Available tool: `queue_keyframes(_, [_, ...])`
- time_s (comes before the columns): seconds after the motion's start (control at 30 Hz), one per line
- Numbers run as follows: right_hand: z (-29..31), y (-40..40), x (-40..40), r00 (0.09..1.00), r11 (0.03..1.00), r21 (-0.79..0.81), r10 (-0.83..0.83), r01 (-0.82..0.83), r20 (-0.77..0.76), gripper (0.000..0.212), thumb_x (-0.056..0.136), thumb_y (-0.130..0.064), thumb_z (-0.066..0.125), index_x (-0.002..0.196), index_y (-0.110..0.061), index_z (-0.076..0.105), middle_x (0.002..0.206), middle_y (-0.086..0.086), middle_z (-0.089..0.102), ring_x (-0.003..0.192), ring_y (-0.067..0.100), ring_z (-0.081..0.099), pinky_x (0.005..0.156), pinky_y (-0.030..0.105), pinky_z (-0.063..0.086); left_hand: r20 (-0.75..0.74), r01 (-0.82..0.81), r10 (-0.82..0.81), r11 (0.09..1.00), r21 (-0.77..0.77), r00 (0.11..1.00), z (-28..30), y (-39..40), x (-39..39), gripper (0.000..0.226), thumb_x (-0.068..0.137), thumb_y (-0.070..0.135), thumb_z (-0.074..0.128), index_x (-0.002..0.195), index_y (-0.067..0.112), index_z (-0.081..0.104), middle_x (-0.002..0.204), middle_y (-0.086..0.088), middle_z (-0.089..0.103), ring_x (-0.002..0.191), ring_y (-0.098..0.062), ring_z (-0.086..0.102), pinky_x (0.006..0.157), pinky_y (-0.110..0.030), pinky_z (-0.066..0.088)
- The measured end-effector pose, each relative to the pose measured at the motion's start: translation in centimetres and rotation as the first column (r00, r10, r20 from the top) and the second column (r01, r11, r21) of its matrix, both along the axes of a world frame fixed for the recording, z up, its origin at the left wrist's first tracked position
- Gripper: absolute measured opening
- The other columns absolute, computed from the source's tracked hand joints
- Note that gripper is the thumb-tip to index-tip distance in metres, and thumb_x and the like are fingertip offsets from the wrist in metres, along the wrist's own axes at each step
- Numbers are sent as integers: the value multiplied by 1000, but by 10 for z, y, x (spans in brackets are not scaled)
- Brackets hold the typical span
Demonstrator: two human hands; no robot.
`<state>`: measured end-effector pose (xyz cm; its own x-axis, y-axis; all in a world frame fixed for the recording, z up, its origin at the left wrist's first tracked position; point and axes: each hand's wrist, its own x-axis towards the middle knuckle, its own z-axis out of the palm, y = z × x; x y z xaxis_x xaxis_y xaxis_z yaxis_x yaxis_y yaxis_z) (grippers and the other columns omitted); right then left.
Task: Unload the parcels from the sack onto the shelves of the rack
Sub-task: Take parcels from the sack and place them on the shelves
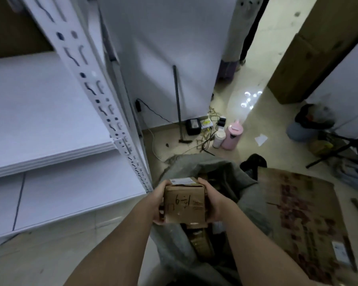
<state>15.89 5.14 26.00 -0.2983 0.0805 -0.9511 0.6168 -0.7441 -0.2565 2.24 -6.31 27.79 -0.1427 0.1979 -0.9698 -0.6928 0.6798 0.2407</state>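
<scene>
A small cardboard parcel [184, 202] (handwritten marks on its top face, a white label at its far edge) is held above the open grey sack [219, 178], clear of the parcels still inside it. The left hand [158, 204] grips its left side and the right hand [212, 203] grips its right side, fingers curled round the edges. Just left of the sack stands the white rack [103, 104], its shelves bare. Right of the sack lies a flattened printed carton [304, 219], and beyond the sack a pink kettle [233, 135] sits on the floor
</scene>
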Motion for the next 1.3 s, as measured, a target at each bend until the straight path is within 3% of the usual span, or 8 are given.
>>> queue_keyframes(0.1, [20, -28, -16, 996, 996, -6, 88, -88, -25, 77, 75, -72, 55, 117, -9, 69, 108, 18, 71, 103, 32, 64, 78, 34, 54, -3, -80, 80, 997, -16, 997, 17, -37, -9, 47, 61, 56, 68, 80, 13, 66, 85, -12, 69, 92, -30, 66, 86, -42, 53])
queue_keyframes(0.33, [49, -114, -80, 974, 974, 78, 220, -215, -60, 84, 54, -65, 73, 122, -16, 66, 128, 6, 62, 106, 20, 58, 102, 41, 44, -63, -257, 259, 966, 40, 964, 53, -149, -45, 54, 69, 58, 62, 94, 10, 67, 103, -17, 66, 97, -33, 62, 82, -43, 53])
queue_keyframes(0.63, [100, -317, -174, 933, 926, 187, 348, -327, -96, 63, 71, -64, 65, 102, -9, 62, 97, 14, 66, 87, 31, 65, 73, 41, 57, -107, -466, 505, 846, 260, 857, 119, -362, -86, 50, 89, 55, 45, 72, 10, 60, 63, -10, 67, 74, -26, 60, 75, -33, 49])
queue_keyframes(0.77, [131, -417, -218, 870, 877, 243, 460, -414, -180, 56, 77, -68, 57, 90, -14, 58, 87, 12, 62, 77, 28, 62, 75, 39, 54, -134, -571, 642, 744, 348, 755, 150, -459, -107, 56, 90, 58, 40, 68, 11, 61, 53, -9, 64, 61, -25, 62, 59, -31, 48])
queue_keyframes(0.93, [176, -521, -278, 771, 849, 300, 523, -435, -364, 58, 83, -73, 44, 83, -16, 58, 81, 10, 66, 68, 25, 65, 61, 32, 56, -212, -638, 759, 637, 432, 615, 194, -552, -130, 58, 92, 57, 37, 67, 8, 58, 47, -9, 62, 62, -25, 59, 62, -29, 47])
queue_keyframes(1.03, [196, -574, -309, 679, 827, 337, 562, -449, -473, 58, 83, -74, 44, 80, -17, 56, 82, 12, 65, 69, 26, 65, 76, 39, 56, -227, -648, 818, 562, 514, 529, 218, -593, -144, 59, 94, 55, 31, 74, 7, 59, 47, -10, 63, 65, -26, 59, 57, -31, 46])
queue_keyframes(1.17, [227, -626, -349, 537, 753, 406, 656, -518, -531, 59, 82, -75, 44, 91, -19, 58, 91, 12, 66, 76, 26, 65, 83, 39, 55, -297, -691, 881, 473, 546, 367, 246, -644, -174, 59, 93, 59, 35, 81, 7, 60, 48, -10, 63, 64, -26, 60, 56, -30, 47])
queue_keyframes(1.3, [265, -669, -396, 415, 691, 499, 718, -523, -559, 57, 84, -70, 43, 108, -20, 58, 90, 10, 66, 74, 24, 66, 66, 31, 57, -368, -683, 895, 435, 587, 253, 282, -683, -212, 55, 90, 61, 37, 79, 12, 59, 53, -8, 65, 65, -23, 62, 54, -28, 45])
